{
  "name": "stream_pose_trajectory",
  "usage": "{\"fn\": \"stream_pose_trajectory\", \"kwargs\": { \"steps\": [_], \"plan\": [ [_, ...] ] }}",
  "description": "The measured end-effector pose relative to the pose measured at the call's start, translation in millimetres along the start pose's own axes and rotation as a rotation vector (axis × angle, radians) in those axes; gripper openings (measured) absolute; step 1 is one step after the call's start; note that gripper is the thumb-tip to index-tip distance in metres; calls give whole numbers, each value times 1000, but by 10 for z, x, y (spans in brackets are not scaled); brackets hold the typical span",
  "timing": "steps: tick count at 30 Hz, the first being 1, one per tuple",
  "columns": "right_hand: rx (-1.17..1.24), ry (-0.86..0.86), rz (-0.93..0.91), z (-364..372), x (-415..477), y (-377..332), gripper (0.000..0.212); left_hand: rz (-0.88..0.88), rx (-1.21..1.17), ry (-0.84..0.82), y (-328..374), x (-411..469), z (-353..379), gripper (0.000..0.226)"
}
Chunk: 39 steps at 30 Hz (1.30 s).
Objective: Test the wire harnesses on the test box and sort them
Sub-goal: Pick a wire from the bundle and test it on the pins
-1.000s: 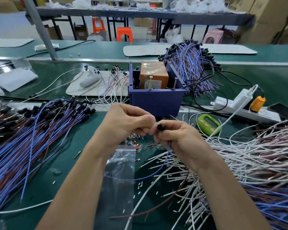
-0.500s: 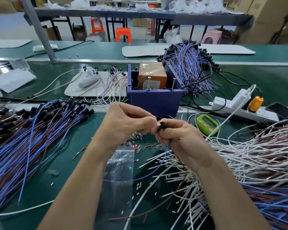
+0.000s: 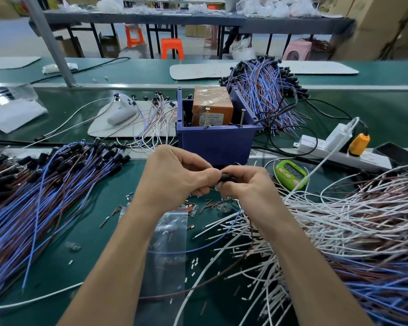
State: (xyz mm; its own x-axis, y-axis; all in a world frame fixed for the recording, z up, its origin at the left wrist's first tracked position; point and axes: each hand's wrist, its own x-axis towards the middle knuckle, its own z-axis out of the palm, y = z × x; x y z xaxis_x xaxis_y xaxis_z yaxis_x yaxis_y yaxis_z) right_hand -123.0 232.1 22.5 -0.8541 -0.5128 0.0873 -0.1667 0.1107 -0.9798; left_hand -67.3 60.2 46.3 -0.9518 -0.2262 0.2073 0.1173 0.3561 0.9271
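Because the harness being worked ends in a small black connector (image 3: 225, 178), both hands meet over it just in front of the test box (image 3: 214, 147), near enough that the end can go to the box with little travel. The left hand (image 3: 174, 177) and the right hand (image 3: 247, 187) have their fingers curled in, with thumb and fingertips pinching the connector from either side. The fingers cover most of it, so I cannot tell whether they are seating a part or only turning it.

Its blue lead (image 3: 198, 247) and brown lead (image 3: 210, 282) hang slack and loop down onto the green tabletop (image 3: 99, 231); thin and limp, they will likely trail wherever the connector goes.

The box is a hard blue plastic bin holding an orange block wrapped in glossy tape (image 3: 212, 107). Two metal screws (image 3: 206, 118) stand up at the bin's near rim, probably as contact posts.

Sorting seems to explain the heaps. Blue-and-brown harnesses with black ends (image 3: 45, 184) fan out at the left, and a similar bundle (image 3: 262, 90) lies behind the bin. Stiff-looking white wires (image 3: 339, 220) spread at the right.

A clear, crinkled zip bag (image 3: 167, 231) lies flat under the wrists among scattered cut bits of sleeving.
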Motion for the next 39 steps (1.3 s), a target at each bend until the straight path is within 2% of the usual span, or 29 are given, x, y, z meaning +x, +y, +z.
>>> {"fn": "stream_pose_trajectory", "kwargs": {
  "steps": [5,12,18,22,32,35,39],
  "plan": [
    [-130,60,-90,20,-26,-2,22,13,-3,60,3,3,68,13],
    [-194,48,-125,31,-31,-10,23,14,-70,24,-21,18,100,20],
    [-70,-22,-153,106,-53,-19,21,-40,-324,-59,-79,35,125,13],
    [0,-8,-149,207,-77,7,23,-26,-344,-97,-90,63,142,22],
    [-136,13,-201,202,-92,-77,18,-104,-467,-54,-142,103,157,22],
    [-158,58,-206,187,-107,-120,26,-121,-472,-7,-154,85,162,22],
    [-198,95,-193,147,-103,-123,35,-65,-413,88,-145,66,213,33]
  ]
}}
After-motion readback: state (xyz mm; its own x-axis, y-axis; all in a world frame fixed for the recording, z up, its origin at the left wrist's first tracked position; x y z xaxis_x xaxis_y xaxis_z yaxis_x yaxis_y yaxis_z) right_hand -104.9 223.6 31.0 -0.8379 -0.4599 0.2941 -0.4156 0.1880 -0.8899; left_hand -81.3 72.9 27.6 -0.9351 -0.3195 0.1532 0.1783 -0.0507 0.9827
